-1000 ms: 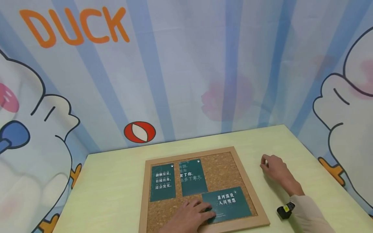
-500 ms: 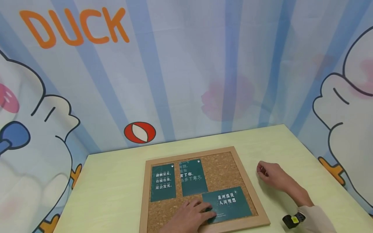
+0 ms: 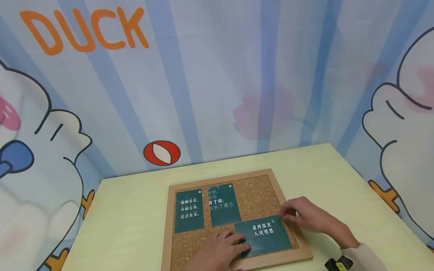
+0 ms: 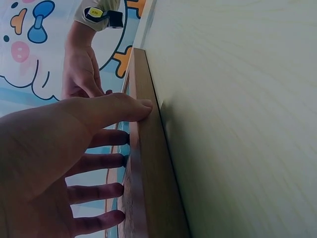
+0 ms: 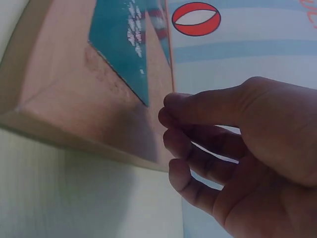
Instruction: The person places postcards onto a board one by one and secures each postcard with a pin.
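My left hand (image 3: 220,250) lies at the near side of the framed corkboard (image 3: 191,241). Its spread fingertips rest on the left end of a wide green card (image 3: 271,239) with white writing; in the left wrist view its thumb (image 4: 133,106) lies over the wooden frame (image 4: 148,148). At the card's upper right corner is my right hand (image 3: 303,214), thumb and forefinger tips together. The right wrist view shows those fingertips (image 5: 173,99) near the card's corner; I cannot tell whether something small is pinched between them. Two upright green cards, left (image 3: 188,210) and middle (image 3: 224,205), lie farther up the board.
Each upright card has a small light pin, left (image 3: 199,191) and middle (image 3: 230,185), at its upper right corner. The board lies on a pale yellow-green table (image 3: 132,214). A printed curtain (image 3: 217,82) with DUCK lettering stands behind and at the sides.
The right hand first drew nearer over the table right of the board, then moved left to the wide card's upper right corner. The left hand has stayed on the card.
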Available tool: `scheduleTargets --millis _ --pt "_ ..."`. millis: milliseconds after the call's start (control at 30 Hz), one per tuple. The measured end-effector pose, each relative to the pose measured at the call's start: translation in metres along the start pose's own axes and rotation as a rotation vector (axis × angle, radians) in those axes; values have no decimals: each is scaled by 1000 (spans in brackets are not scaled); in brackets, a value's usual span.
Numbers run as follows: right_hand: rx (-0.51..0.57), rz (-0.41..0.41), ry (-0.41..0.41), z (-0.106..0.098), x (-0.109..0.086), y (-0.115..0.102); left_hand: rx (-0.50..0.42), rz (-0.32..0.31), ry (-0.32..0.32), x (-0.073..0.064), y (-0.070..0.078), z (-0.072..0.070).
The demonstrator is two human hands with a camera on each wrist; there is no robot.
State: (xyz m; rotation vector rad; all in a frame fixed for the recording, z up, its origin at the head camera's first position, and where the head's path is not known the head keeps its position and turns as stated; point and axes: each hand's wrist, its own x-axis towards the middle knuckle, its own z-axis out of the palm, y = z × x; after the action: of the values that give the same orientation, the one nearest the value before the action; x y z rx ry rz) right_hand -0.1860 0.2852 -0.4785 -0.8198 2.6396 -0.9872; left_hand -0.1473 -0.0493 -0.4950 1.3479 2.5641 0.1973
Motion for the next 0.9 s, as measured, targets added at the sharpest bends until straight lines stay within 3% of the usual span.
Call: scheduleTargets --millis 500,667,900 --pt "-25 1 -6 12 18 5 25 13 13 -1 -2 1" --pt "-41 -43 -88 1 28 2 7 1 1 0 -3 1" --pt "-5 -25 -267 -13 47 -3 -10 -4 4 -1 -2 0"
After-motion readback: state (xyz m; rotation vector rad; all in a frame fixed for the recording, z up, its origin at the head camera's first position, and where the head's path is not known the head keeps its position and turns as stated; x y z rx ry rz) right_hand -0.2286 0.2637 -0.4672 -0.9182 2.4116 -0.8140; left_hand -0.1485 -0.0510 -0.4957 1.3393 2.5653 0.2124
